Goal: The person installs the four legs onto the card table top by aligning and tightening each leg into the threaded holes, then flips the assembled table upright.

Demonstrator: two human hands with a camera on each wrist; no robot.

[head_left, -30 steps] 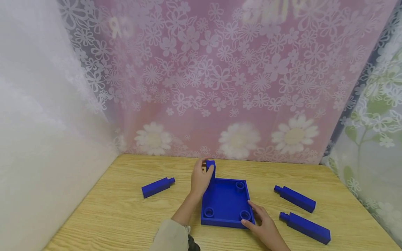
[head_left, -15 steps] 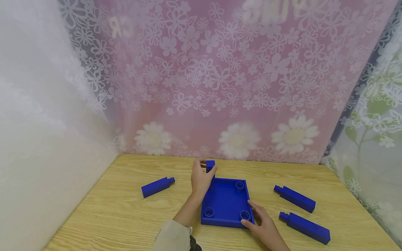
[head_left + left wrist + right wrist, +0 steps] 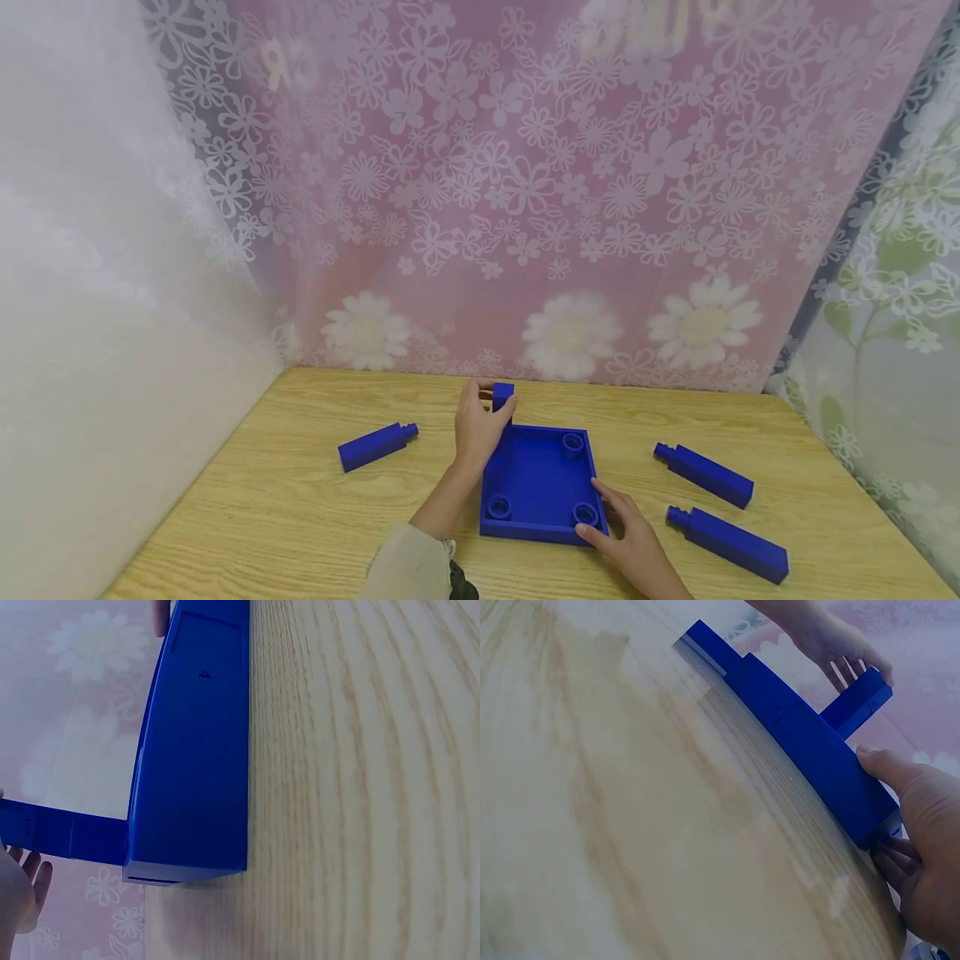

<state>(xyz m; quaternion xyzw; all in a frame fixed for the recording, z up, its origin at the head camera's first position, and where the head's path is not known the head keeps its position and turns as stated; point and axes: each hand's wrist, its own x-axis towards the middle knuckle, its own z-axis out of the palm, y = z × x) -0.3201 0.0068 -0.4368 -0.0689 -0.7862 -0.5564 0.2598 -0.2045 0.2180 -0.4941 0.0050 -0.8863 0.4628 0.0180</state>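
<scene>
“Pink floral curtain [image 3: 480, 208] across the back, pale sheeting [image 3: 112, 250] down the left, and a wood-grain table [image 3: 300, 525] in front. What's standing on it?”

“One shallow blue tray [image 3: 540, 479], rim upward. Round sockets show in three of its corners: far right [image 3: 573, 444], near left [image 3: 498, 507] and near right [image 3: 585, 516].”

“And the fourth corner, far left?”

“That's where the upright blue post [image 3: 503, 393] is, square in section, rising above the rim. The left wrist view has it meeting the tray right at the corner.”

“How deep does it sit?”

“Can't tell; its lower end is hidden.”

“Who's holding it?”

“The left hand [image 3: 476, 429] pinches it near the top, thumb on the near side, fingers round the back. A beige sleeve [image 3: 408, 567] covers that forearm.”

“And the right hand [image 3: 628, 540]?”

“Clamped on the tray's near-right corner: thumb over the rim beside the socket, fingers against the outer side. The right wrist view shows the same grip from low down.”

“Anything else about?”

“Three more blue posts, lying flat, each with a narrower, notched end. One loose post [image 3: 372, 447] is left of the tray, its narrow end pointing towards the far right. Two others [image 3: 708, 477] lie on the right, roughly parallel, well apart from the tray, narrow ends towards it.”
</scene>
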